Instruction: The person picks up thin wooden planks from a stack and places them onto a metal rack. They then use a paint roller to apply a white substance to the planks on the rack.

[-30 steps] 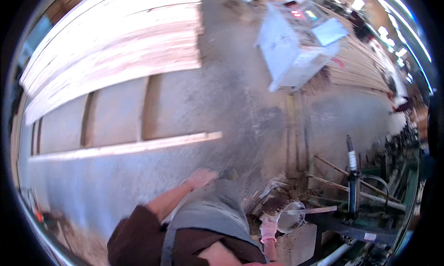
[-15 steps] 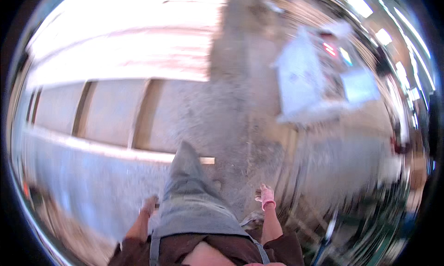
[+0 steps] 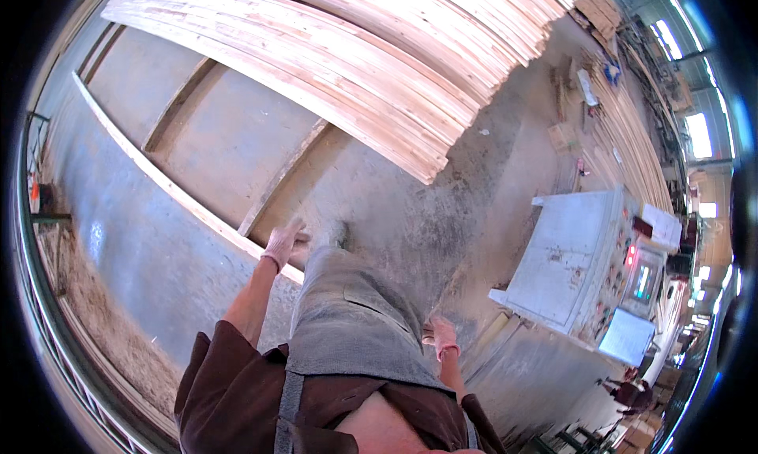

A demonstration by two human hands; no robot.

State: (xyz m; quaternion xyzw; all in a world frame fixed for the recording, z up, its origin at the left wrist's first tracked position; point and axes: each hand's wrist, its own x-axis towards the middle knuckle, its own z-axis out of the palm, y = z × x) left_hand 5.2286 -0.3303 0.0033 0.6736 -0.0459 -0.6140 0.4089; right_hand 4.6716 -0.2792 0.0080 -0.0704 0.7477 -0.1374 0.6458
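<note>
Head view: narrow board [image 3: 197, 210] below parted left grip [image 3: 283, 244]; state of right grip [image 3: 442, 334] unclear.

One long, thin, pale board [image 3: 207, 217] lies flat and apart from the wide pile of pale boards [image 3: 339, 67]. Those lie side by side, their ends uneven.
</note>
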